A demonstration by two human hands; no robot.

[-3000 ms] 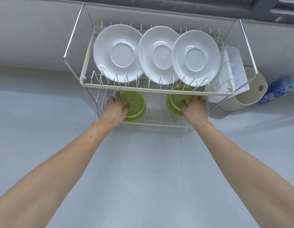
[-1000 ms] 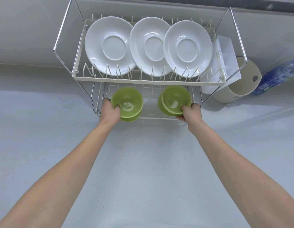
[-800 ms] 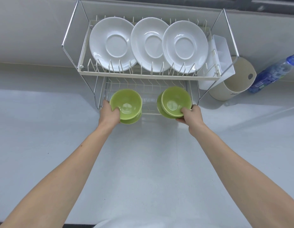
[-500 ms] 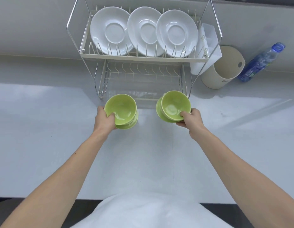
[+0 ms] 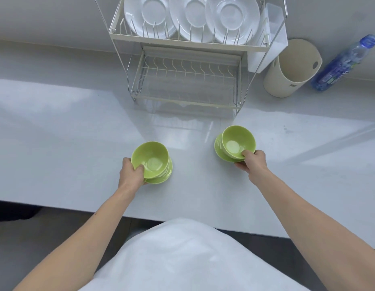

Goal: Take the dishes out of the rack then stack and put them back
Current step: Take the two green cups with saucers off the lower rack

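Observation:
A two-tier wire dish rack (image 5: 188,45) stands at the back of the white counter. Three white plates (image 5: 190,15) stand upright in its top tier; the bottom tier holds nothing. My left hand (image 5: 131,174) grips a stack of green bowls (image 5: 153,159) by the near rim, low over the counter left of centre. My right hand (image 5: 252,161) holds a second stack of green bowls (image 5: 234,142) by its near rim, tilted towards me, to the right and a little farther back.
A white cutlery holder (image 5: 270,36) hangs on the rack's right end. A beige round container (image 5: 291,68) and a blue plastic bottle (image 5: 344,64) stand right of the rack. The counter's front edge (image 5: 77,208) runs just behind my white shirt.
Both hands have drawn the green bowl stacks out of the rack's bottom tier and brought them towards me and down to the counter. The view has tilted down.

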